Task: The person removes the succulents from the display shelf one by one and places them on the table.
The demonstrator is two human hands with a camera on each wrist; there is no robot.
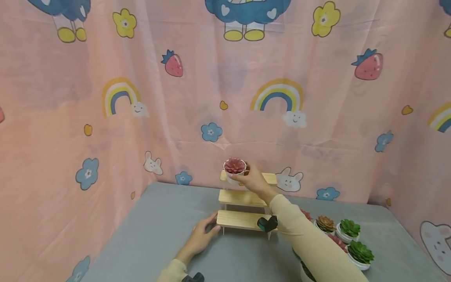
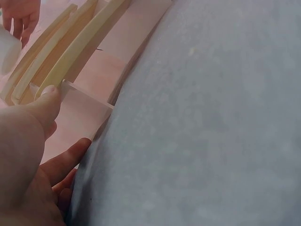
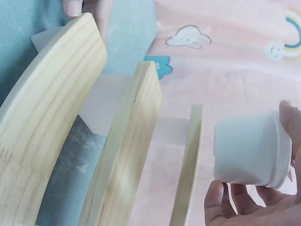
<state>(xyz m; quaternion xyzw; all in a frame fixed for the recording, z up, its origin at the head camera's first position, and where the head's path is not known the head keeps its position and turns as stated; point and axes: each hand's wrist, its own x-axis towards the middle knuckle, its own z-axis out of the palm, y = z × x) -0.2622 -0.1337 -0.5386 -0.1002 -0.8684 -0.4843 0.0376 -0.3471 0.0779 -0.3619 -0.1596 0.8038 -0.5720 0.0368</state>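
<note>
My right hand (image 1: 254, 181) grips a white pot (image 3: 251, 148) by its rim and side, thumb on one side and fingers on the other. A dusky red artificial succulent (image 1: 235, 165) fills the pot. It is held close over the top board of a three-tier wooden stand (image 1: 243, 197), near that board's left end. At the left end of the lowest board (image 1: 239, 220), my left hand (image 1: 198, 237) holds the stand, with its thumb (image 2: 49, 96) on the board's edge and other fingers by the clear side support (image 2: 80, 113).
Several potted succulents stand on the grey table at the right, among them green ones (image 1: 360, 252) and an orange-brown one (image 1: 325, 223). My right sleeve (image 1: 310, 239) partly covers the group. A pink printed curtain (image 1: 197, 98) hangs behind the table (image 1: 169, 211).
</note>
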